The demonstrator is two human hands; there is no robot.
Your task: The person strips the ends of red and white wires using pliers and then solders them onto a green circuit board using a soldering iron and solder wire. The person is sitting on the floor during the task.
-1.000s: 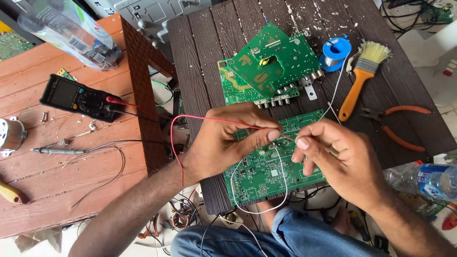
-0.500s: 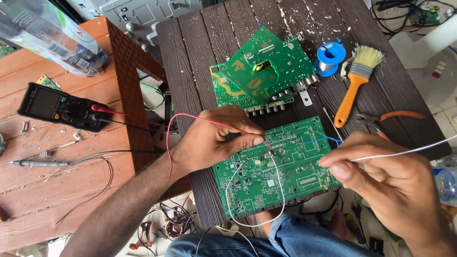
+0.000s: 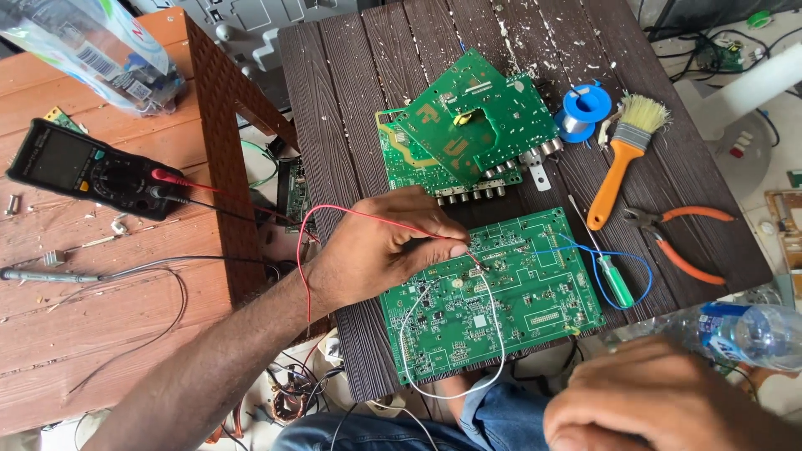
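Since half a second ago your right hand (image 3: 668, 401) has pulled back off the circuit board (image 3: 493, 305) toward your near right, and it now sits low at the near edge of view, knuckles up — whether its fingers are curled on anything I cannot tell. Your left hand (image 3: 384, 246) has stayed put on the board's far-left part, fingers pinched narrow around the red probe (image 3: 455, 244), its tip pressed down among the small parts.

That board lies flat at the near edge of the dark slatted tabletop (image 3: 351, 108), with a white wire (image 3: 493, 334) looping over it and off the near edge, and a blue wire (image 3: 622, 255) curling off its right side by the green screwdriver (image 3: 616, 280). Two more green boards (image 3: 468, 125) are stacked farther back. To the right lie a solder spool (image 3: 583, 104), an orange-handled brush (image 3: 622, 154) and orange pliers (image 3: 681, 238). The meter (image 3: 83, 171) rests well to the left on the red wooden bench (image 3: 100, 334), its red lead (image 3: 305, 250) running across to your left hand.

What could go wrong: with one hand steadying the probe, the tip may skate across close-set pins and bridge two of them. The red lead hangs slack over the gap — a tug there could drag the tip off. A plastic bottle (image 3: 743, 334) lies just beside your right hand; a knock could roll it toward the board.
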